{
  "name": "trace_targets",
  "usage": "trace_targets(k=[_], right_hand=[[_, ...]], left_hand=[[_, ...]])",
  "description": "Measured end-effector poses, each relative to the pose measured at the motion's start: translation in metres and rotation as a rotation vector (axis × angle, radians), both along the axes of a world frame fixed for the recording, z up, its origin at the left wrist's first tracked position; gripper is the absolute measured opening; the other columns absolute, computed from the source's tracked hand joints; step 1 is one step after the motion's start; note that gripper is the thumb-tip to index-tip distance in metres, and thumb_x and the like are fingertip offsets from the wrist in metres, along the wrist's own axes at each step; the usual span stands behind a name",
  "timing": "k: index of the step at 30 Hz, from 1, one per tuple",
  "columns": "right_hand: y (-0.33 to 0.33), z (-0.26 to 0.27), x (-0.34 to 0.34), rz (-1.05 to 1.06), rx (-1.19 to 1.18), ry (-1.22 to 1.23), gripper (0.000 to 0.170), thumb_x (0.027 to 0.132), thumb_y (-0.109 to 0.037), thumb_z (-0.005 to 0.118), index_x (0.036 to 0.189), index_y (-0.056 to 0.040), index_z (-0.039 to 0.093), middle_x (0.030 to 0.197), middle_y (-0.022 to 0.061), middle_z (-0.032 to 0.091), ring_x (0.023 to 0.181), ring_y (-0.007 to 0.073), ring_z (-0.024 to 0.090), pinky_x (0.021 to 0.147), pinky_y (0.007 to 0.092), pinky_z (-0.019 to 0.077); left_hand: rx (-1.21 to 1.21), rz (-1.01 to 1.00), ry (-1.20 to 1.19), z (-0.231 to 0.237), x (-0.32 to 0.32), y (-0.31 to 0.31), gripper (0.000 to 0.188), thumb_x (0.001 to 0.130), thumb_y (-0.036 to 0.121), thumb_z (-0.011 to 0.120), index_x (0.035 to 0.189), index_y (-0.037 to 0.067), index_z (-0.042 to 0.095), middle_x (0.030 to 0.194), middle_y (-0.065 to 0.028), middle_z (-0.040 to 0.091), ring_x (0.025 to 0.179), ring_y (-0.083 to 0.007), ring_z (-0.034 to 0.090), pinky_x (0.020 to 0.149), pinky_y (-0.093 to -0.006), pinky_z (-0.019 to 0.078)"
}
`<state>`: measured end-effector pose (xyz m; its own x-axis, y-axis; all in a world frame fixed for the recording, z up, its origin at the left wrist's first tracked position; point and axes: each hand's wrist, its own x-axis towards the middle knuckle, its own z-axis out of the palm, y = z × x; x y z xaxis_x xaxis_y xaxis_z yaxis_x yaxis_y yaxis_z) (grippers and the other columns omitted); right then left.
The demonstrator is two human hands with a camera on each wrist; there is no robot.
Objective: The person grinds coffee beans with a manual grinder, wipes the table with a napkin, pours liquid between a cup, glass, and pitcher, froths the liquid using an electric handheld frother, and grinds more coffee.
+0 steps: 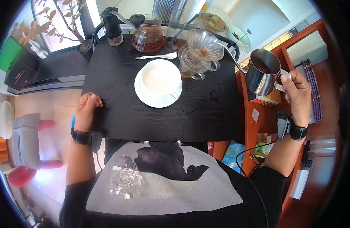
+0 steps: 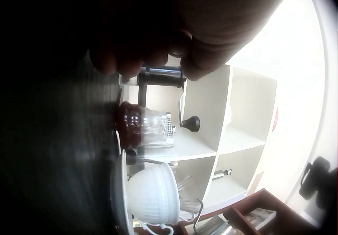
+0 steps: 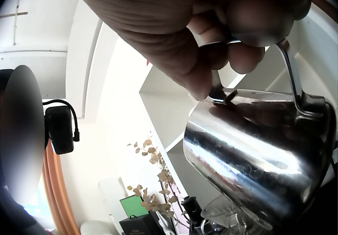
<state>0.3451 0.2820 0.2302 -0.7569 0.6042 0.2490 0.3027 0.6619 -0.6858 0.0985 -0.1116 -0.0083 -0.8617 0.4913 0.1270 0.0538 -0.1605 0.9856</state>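
Observation:
My right hand [image 1: 298, 91] grips the handle of a steel gooseneck kettle [image 1: 258, 79], raised beyond the table's right side. Its thin spout reaches left to the rim of a ribbed glass coffee dripper [image 1: 196, 38], where something brown shows. The dripper sits on a small glass server [image 1: 187, 72]. In the right wrist view, the thumb and fingers curl round the handle of the shiny kettle [image 3: 253, 156]. My left hand [image 1: 87, 110] rests at the table's left edge, loosely curled and holding nothing. Between the hands, a white cup [image 2: 156, 193] stands on a saucer [image 1: 144, 97].
Behind the cup lies a white spoon [image 1: 159, 56]. A hand grinder [image 1: 113, 28], a glass pot of reddish-brown liquid [image 1: 147, 40] and a tall glass line the back of the black table [image 1: 121, 121]. Reddish wooden shelving [image 1: 241, 110] stands close on the right.

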Motion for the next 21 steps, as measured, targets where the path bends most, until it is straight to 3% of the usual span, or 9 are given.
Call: trace_targets(k=[21], right_hand=[[-0.0031, 0.0028, 0.0084, 0.007, 0.031, -0.006, 0.02, 0.082, -0.024, 0.063, 0.072, -0.0093, 0.054, 0.063, -0.0066, 0.048, 0.052, 0.0005, 0.035, 0.047, 0.0171, 0.0261]], left_hand=[[0.003, 0.003, 0.007, -0.0003, 0.0005, 0.0018, 0.027, 0.09, 0.012, 0.047, 0.063, 0.005, 0.046, 0.067, -0.0036, 0.048, 0.068, -0.0138, 0.047, 0.068, -0.0265, 0.04]])
